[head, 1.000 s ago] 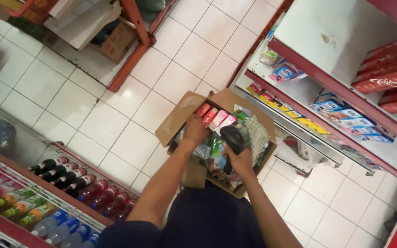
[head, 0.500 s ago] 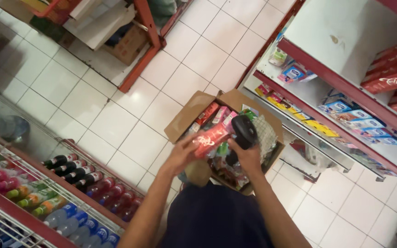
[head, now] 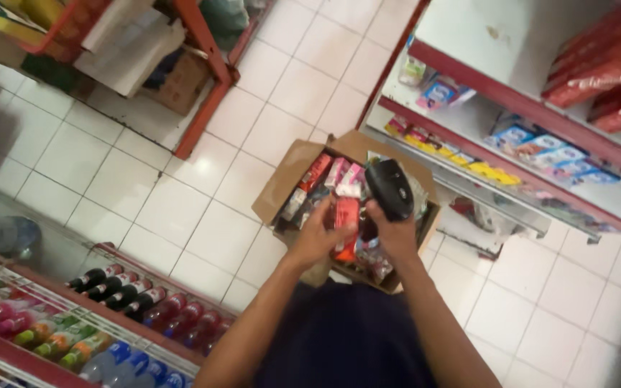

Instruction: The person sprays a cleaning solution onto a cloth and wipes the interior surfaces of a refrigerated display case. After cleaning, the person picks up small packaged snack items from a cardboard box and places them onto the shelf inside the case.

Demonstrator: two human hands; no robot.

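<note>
along the lower left edge, a red-framed shelf rack [head: 52, 316] carries rows of dark, red, green and blue plastic bottles [head: 120, 291] lying side by side. white floor tiles [head: 145, 187] lie open between that rack and the open brown cardboard box [head: 289, 179], whose flaps stand spread. the left hand [head: 318, 237] reaches forward from a bent arm over the box's near edge, fingers curled around a flat red packet [head: 345, 224] held just above the mixed red and pink packets [head: 336, 172] inside. just beside it, the right hand [head: 395, 233] is clenched round a black handheld scanner [head: 389, 188], its head tipped toward the box's far right corner; whether it touches the red packet is hard to tell in the blur. right of the box, a red-edged white store shelf [head: 497, 93] stands close, leaving little room there.
</note>
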